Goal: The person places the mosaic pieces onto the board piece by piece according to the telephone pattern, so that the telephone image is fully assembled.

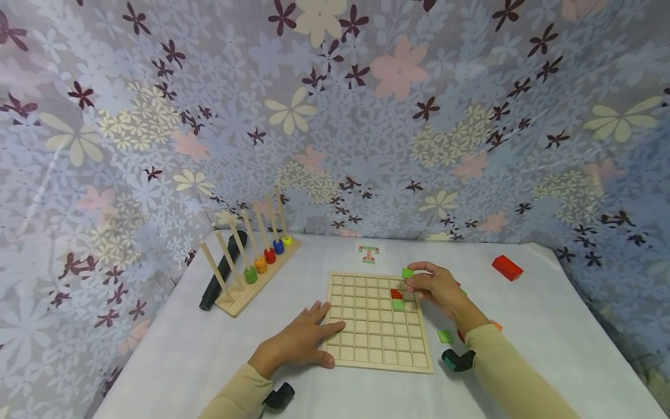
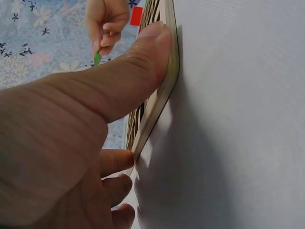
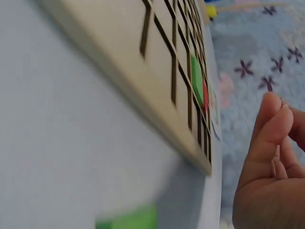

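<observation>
A wooden grid board [image 1: 361, 334] lies flat on the table. My left hand [image 1: 295, 342] rests on its left edge with fingers spread; in the left wrist view the thumb lies on the board's rim [image 2: 167, 86]. Above the far right corner, my right hand [image 1: 442, 292] pinches a small green tile [image 1: 407, 272] between thumb and fingertips. In the board's upper right cells sit a red piece [image 1: 396, 294] and, just nearer to me, a green square tile [image 1: 398, 304]. Behind the board lies a card [image 1: 369, 254] with a red and green pattern.
Loose tiles, among them a green one [image 1: 444, 336], lie right of the board, partly hidden by my right arm. A red block [image 1: 507, 267] is farther right. At left stand a peg rack with coloured rings [image 1: 262, 285] and a black cylindrical object [image 1: 222, 273].
</observation>
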`<state>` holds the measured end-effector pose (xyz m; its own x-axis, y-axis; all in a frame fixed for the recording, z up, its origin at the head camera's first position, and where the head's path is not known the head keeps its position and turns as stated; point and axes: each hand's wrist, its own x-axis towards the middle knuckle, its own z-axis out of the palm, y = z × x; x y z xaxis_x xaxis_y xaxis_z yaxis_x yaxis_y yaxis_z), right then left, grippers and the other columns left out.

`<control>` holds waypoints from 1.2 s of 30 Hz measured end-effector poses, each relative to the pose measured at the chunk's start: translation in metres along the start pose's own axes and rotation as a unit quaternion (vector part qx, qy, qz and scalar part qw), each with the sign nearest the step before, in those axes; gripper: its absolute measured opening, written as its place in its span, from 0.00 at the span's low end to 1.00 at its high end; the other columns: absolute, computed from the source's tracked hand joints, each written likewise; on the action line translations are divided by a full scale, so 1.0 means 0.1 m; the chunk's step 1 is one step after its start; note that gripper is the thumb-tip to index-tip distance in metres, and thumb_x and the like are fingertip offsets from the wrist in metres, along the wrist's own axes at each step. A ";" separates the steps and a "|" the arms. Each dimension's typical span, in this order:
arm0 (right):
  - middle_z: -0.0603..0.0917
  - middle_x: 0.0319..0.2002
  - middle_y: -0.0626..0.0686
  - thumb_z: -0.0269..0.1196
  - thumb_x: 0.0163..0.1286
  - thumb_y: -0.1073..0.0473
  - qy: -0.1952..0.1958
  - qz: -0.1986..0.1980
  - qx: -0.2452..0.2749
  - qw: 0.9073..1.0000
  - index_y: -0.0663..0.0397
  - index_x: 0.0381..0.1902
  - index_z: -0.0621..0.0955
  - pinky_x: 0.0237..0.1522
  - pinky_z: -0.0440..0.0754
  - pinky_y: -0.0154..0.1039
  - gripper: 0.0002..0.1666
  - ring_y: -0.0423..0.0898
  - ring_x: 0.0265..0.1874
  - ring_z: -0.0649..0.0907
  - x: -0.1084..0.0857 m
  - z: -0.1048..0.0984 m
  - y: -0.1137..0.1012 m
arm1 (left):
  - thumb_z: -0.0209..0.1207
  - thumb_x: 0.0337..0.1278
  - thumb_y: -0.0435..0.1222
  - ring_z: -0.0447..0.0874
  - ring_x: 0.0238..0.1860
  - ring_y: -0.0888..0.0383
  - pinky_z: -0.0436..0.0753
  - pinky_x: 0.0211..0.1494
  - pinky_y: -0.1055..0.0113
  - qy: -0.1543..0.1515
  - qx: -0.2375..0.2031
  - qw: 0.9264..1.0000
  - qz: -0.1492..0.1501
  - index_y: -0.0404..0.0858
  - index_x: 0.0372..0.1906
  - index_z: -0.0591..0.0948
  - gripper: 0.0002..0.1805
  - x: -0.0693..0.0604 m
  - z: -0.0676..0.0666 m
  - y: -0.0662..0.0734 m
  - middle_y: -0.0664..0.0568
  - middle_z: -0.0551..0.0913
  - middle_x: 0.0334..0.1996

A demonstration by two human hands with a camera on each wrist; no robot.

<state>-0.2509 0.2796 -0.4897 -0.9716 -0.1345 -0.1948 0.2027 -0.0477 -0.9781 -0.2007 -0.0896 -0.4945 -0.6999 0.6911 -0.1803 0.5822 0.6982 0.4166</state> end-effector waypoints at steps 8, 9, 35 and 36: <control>0.86 0.33 0.54 0.66 0.70 0.65 -0.031 0.029 -0.120 0.992 0.66 0.65 0.71 0.22 0.77 0.32 0.28 0.43 0.26 0.85 0.10 0.31 0.09 | 0.71 0.47 0.57 0.45 0.81 0.38 0.54 0.80 0.42 0.002 0.000 1.000 0.000 0.55 0.75 0.71 0.46 -0.01 0.04 0.00 0.38 0.52 0.81; 0.85 0.32 0.55 0.66 0.70 0.65 -0.031 0.026 -0.140 0.989 0.65 0.63 0.72 0.21 0.76 0.34 0.26 0.43 0.25 0.83 0.10 0.33 0.10 | 0.71 0.47 0.57 0.46 0.81 0.38 0.54 0.80 0.42 0.002 -0.001 1.000 0.000 0.56 0.75 0.71 0.46 -0.01 0.04 0.00 0.38 0.52 0.81; 0.84 0.40 0.54 0.73 0.63 0.61 -0.005 -0.032 -0.434 0.900 0.58 0.53 0.86 0.38 0.81 0.46 0.20 0.48 0.38 0.80 0.18 0.51 0.06 | 0.71 0.47 0.58 0.45 0.82 0.40 0.54 0.80 0.44 0.001 0.005 1.000 -0.007 0.57 0.76 0.70 0.46 0.01 0.04 -0.02 0.40 0.51 0.81; 0.84 0.40 0.54 0.73 0.63 0.61 -0.009 -0.030 -0.434 0.900 0.57 0.53 0.86 0.38 0.81 0.46 0.20 0.48 0.38 0.80 0.19 0.50 0.05 | 0.71 0.47 0.58 0.45 0.82 0.40 0.54 0.80 0.44 0.002 0.006 1.000 -0.006 0.57 0.76 0.70 0.46 0.02 0.04 -0.02 0.40 0.51 0.81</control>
<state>-0.2618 0.2269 -0.4943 -0.9741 -0.1733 -0.1451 -0.0300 0.7356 -0.6768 -0.2016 -0.0892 -0.4995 -0.7089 0.6813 -0.1824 0.5780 0.7094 0.4034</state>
